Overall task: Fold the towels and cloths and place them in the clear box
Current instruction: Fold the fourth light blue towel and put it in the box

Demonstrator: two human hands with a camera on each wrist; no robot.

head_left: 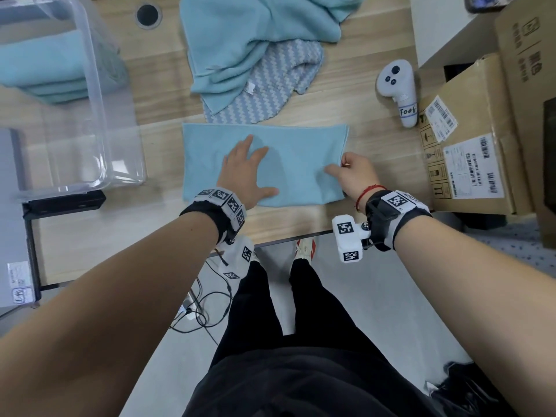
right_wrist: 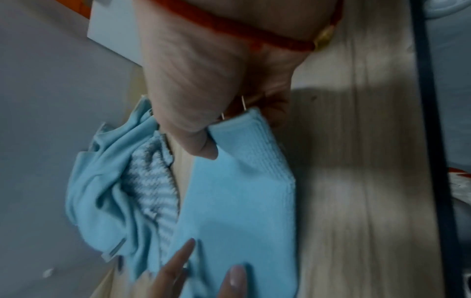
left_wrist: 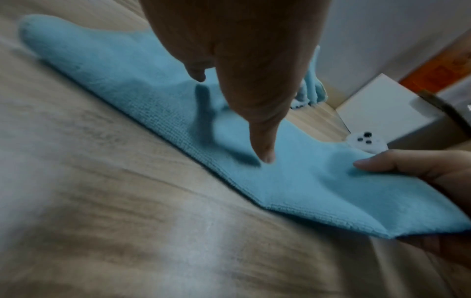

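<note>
Folded light-blue towel (head_left: 296, 152) held flat on wooden table (head_left: 126, 236).

Left hand (head_left: 245, 171) lies flat on the towel, fingers straight and spread. Right hand (head_left: 355, 173) pinches the towel's right edge, thumb on top. Beyond lies a crumpled blue towel (head_left: 240, 34) over a zigzag-patterned cloth (head_left: 264, 94). At far left, the clear box (head_left: 90, 85) contains stacked folded towels (head_left: 39, 67).

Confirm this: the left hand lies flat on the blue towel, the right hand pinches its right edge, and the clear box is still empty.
Not quite. The clear box already holds folded blue towels, as the head view shows. The rest stands: the left hand lies flat on the blue towel and the right hand pinches its right edge.
</note>
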